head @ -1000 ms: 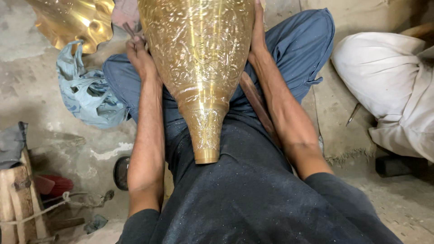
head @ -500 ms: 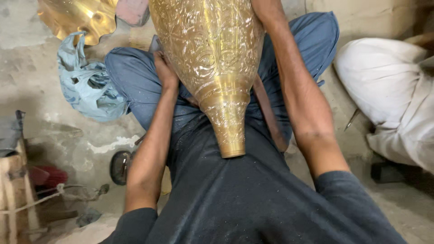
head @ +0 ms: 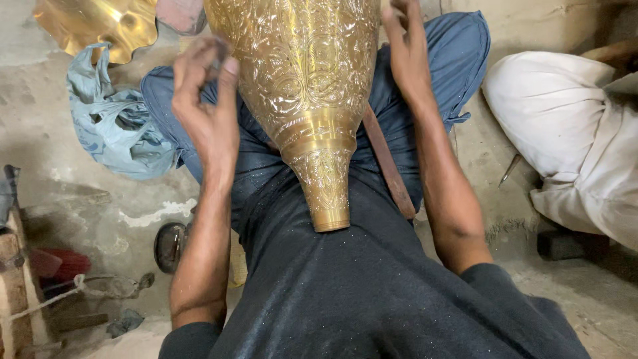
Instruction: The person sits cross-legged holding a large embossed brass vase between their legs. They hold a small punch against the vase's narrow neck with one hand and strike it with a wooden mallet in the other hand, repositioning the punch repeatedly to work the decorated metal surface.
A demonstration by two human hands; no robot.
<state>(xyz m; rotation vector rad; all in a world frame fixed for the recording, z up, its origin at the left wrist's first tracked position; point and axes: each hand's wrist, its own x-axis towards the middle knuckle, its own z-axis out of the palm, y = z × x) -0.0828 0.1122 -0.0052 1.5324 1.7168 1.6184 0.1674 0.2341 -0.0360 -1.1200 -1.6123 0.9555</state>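
a large brass vessel lies in the lap of a seated person in a dark shirt, its narrow neck pointing at the chest and its plain rim resting on the shirt. the neck widens into a broad body covered in fine engraved floral scrollwork, bright gold and shiny. the left hand is raised just beside the vessel, fingers curled round a small dark object too small to identify. the right hand rests open-fingered against the vessel's far side. farther off lie a crumpled blue cloth and a scalloped brass dish.
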